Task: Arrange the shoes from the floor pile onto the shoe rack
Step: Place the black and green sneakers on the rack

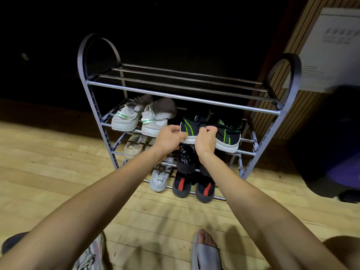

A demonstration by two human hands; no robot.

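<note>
print on black shoe [185,158], unreadable

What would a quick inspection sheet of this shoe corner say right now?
Surface: pale wood floor.
Job's things: grey shoe rack, top shelf bare; white pair and black-green pair on the second shelf; more shoes on the shelves below.
Clutter: nothing seen.
Hands: left hand and right hand both grip the left black-green shoe.
Cables: nothing seen.
Surroundings: dark background, slatted wood panel, grey slide sandal.
</note>
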